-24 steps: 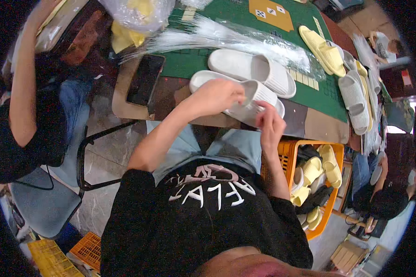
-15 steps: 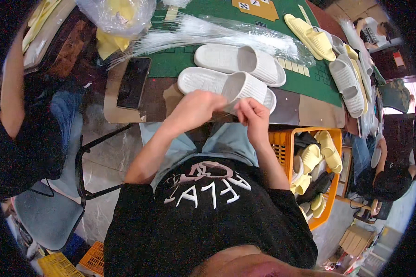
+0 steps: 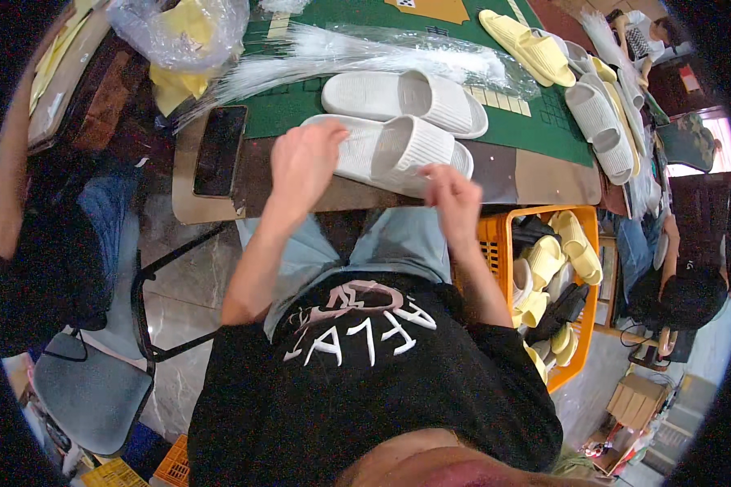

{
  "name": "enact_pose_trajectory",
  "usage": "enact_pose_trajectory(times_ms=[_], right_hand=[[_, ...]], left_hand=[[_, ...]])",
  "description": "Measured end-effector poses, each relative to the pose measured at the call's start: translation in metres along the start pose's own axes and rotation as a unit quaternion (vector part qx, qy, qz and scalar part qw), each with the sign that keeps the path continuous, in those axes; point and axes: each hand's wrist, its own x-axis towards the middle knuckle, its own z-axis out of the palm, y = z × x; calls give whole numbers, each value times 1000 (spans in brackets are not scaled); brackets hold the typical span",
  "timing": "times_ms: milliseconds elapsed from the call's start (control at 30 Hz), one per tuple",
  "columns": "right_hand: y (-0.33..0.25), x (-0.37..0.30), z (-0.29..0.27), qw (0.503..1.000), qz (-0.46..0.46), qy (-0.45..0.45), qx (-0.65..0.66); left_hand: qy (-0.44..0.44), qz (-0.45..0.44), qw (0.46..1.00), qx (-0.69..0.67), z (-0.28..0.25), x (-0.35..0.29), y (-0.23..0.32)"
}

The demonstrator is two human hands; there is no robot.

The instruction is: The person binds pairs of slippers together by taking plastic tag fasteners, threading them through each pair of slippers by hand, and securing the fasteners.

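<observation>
A dark phone (image 3: pixel 220 152) lies at the left end of the table (image 3: pixel 536 185). Left of the table stands a grey-seated chair (image 3: pixel 93 394); by the table's near right corner, an orange crate (image 3: pixel 503 235) holds yellow slippers (image 3: pixel 577 243). A cardboard box (image 3: pixel 635 400) sits well right of the table.

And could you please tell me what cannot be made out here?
In the head view:
What the left hand holds, if anything: motion blur.
What the right hand holds, if anything: hidden by curled fingers.
Bottom of the orange crate: hidden by slippers.
Tan board, far part: cut off by top edge.
</observation>
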Motion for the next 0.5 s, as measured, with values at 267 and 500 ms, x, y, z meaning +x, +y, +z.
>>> enact_pose_trajectory(times_ms=[267,500], right_hand=[[38,22,-47,939,-116,-10,-323],[45,26,-38,938,-158,-6,-309]], left_hand=[[-188,30,965,-179,33,10,2],[-244,18,951,-187,71,28,17]])
